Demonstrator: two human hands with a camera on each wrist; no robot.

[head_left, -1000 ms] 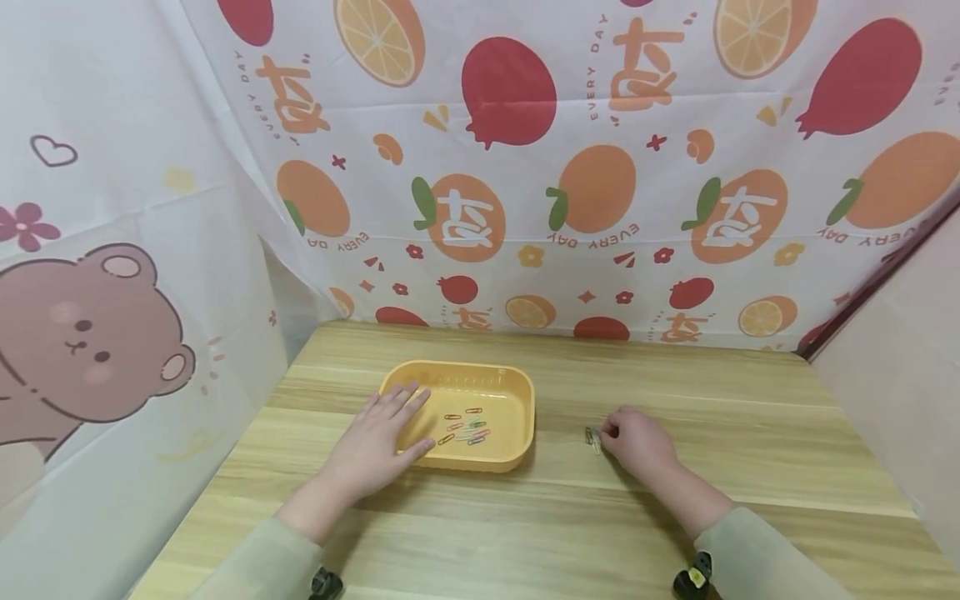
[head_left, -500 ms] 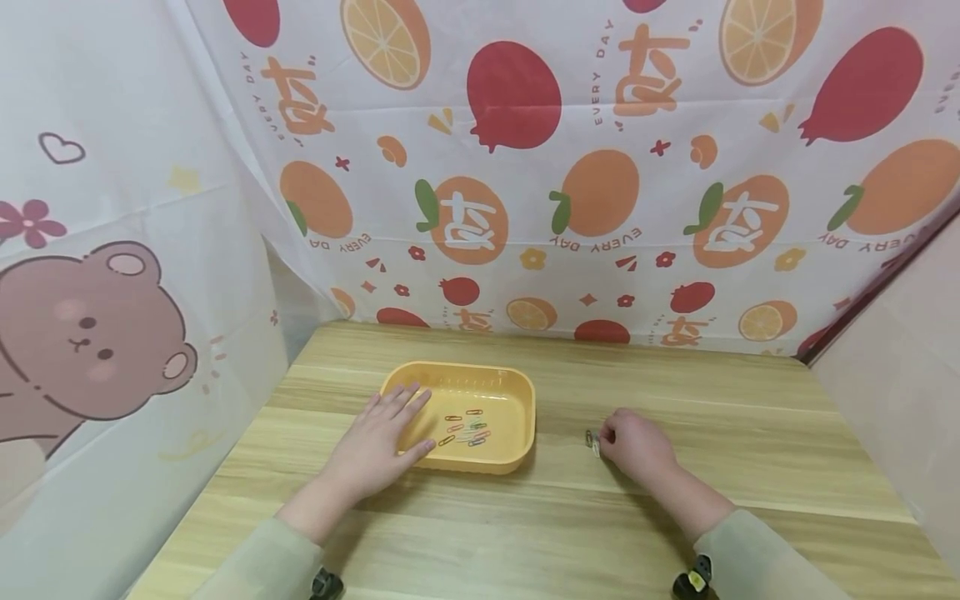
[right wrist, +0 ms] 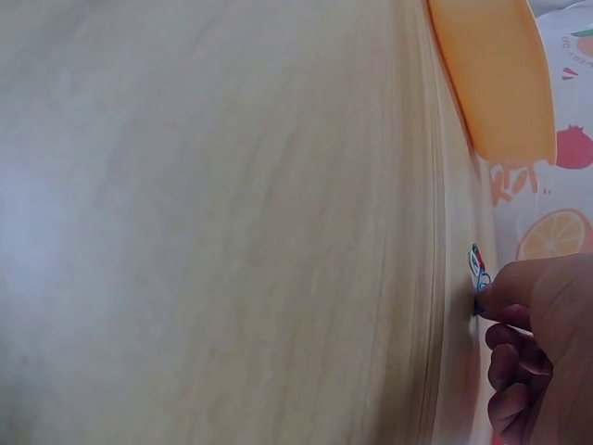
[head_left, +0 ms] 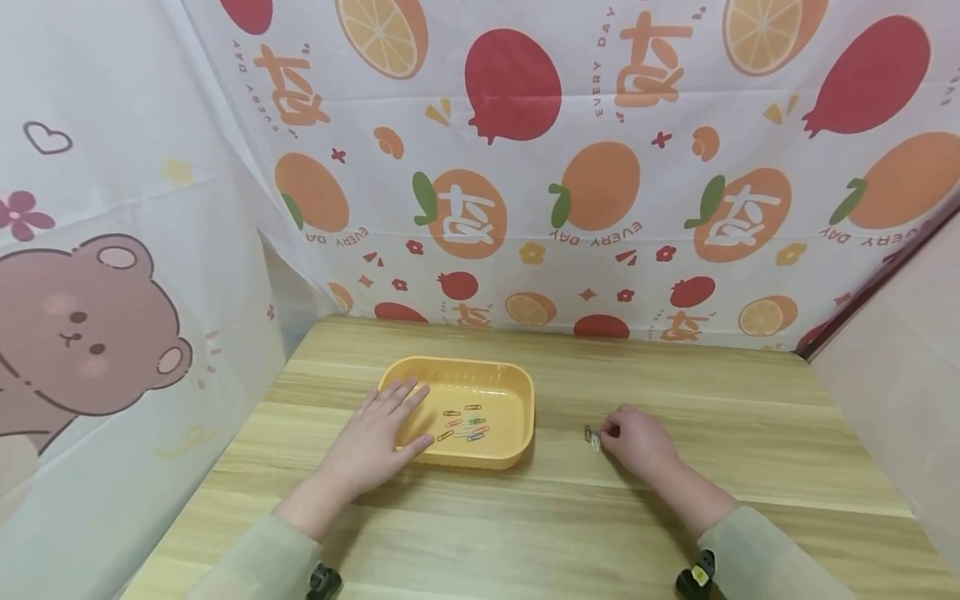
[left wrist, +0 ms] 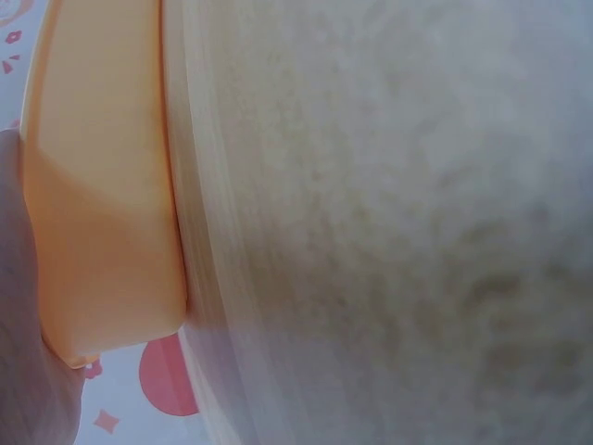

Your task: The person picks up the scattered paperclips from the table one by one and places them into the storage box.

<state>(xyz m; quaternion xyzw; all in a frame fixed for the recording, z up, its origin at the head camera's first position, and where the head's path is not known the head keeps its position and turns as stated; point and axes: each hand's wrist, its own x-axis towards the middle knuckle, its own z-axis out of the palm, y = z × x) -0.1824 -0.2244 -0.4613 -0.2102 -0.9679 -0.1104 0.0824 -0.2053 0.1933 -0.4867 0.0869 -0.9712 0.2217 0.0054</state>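
My left hand [head_left: 375, 437] rests over the left rim of a yellow plastic tray [head_left: 504, 410], fingers spread and nearly straight. Several coloured paper clips [head_left: 452, 413] lie scattered on the tray's floor. To the right of the tray, my right hand [head_left: 640, 440] is down at the tabletop with thumb and index finger pinching a paper clip. Small paper clips [head_left: 588, 433] show just beyond those fingertips; in the right wrist view the clips [right wrist: 476, 261] look green, red, white and blue. My fingers partly hide them, so I cannot tell whether they are linked.
The wooden table [head_left: 495, 533] runs back to a fruit-printed cloth [head_left: 525, 192]. A bear-printed cloth [head_left: 90, 333] hangs at the left, and a pale panel [head_left: 892, 375] stands at the right. Dark devices [head_left: 324, 581] are worn on both wrists.
The head view shifts slightly. Both hands, the tray and the paper clips keep nearly the same places; the right fingers make only a very small movement at the clips.
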